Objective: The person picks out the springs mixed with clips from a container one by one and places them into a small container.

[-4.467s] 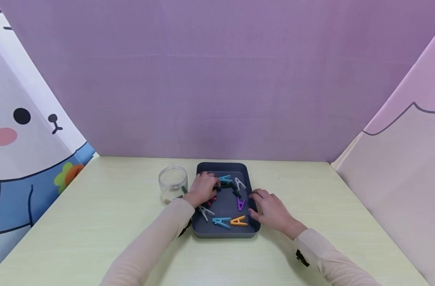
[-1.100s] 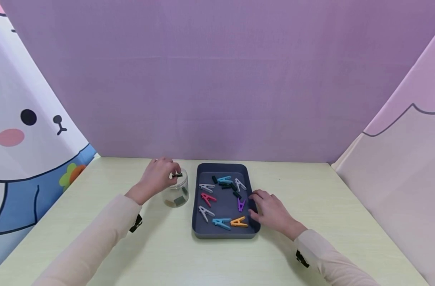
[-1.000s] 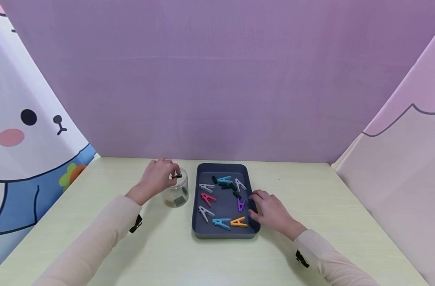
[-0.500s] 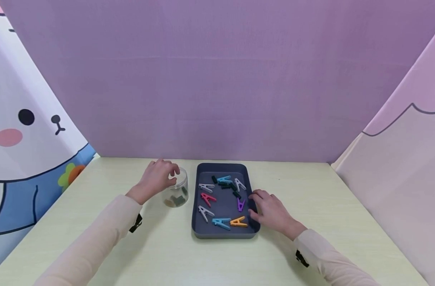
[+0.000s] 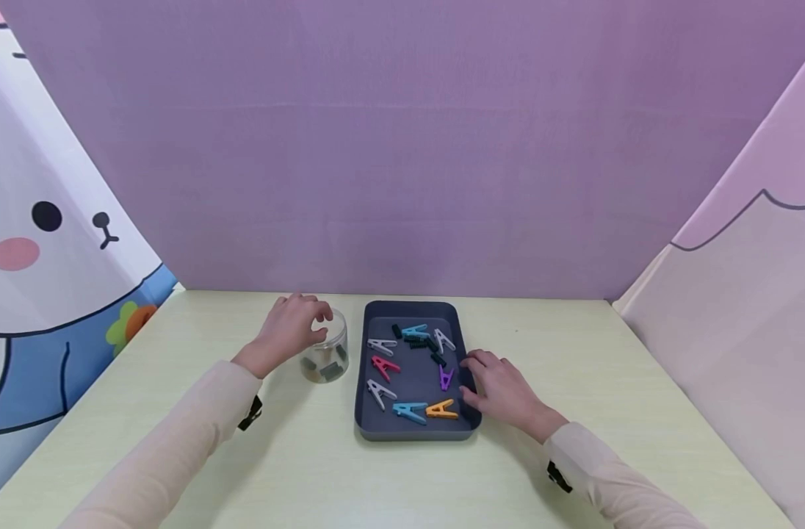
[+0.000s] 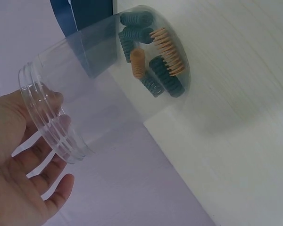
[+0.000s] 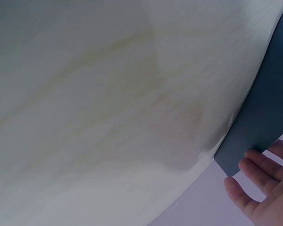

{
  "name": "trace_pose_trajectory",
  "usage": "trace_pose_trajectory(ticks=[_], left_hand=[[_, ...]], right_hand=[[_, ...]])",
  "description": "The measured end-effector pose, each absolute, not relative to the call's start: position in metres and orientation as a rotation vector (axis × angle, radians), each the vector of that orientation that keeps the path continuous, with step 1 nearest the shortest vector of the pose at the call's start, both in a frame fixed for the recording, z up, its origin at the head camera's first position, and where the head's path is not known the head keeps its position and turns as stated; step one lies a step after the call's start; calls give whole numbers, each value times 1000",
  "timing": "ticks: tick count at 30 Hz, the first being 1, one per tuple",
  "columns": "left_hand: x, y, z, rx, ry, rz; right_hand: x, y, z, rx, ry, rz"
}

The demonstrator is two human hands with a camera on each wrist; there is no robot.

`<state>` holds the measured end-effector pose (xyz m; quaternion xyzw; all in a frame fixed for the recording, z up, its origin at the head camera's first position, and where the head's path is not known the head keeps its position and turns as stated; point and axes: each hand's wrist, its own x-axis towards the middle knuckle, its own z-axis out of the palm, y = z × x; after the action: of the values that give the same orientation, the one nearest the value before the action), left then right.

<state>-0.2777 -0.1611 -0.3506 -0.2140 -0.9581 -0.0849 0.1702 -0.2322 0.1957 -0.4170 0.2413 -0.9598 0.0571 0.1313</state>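
My left hand hovers at the mouth of a clear jar, fingers loosely bent and holding nothing. Inside the jar, the left wrist view shows several coil springs: dark green springs and orange springs lying at its bottom. To the jar's right is a dark grey tray. Dark green springs lie in its far half among colored clips. My right hand rests with relaxed fingers against the tray's right side; in the right wrist view its fingertips touch the tray wall.
Around the tray's floor lie a red clip, a purple clip, an orange clip, blue clips and grey clips. A purple backdrop rises behind the pale table.
My left hand went from the tray to the jar carrying a dark spring, then let it go into the jar. Springs inside the jar have shifted. My right hand stays put.
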Motion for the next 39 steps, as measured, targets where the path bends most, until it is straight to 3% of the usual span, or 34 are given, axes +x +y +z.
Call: trace_pose_trajectory(ticks=[16, 39], left_hand=[[-277, -137, -338, -666, -2639, -248], [-273, -77, -357, -782, -2801, -217]], right_hand=[[-232, 196, -417, 713, -2779, 160], [-232, 196, -417, 712, -2767, 171]])
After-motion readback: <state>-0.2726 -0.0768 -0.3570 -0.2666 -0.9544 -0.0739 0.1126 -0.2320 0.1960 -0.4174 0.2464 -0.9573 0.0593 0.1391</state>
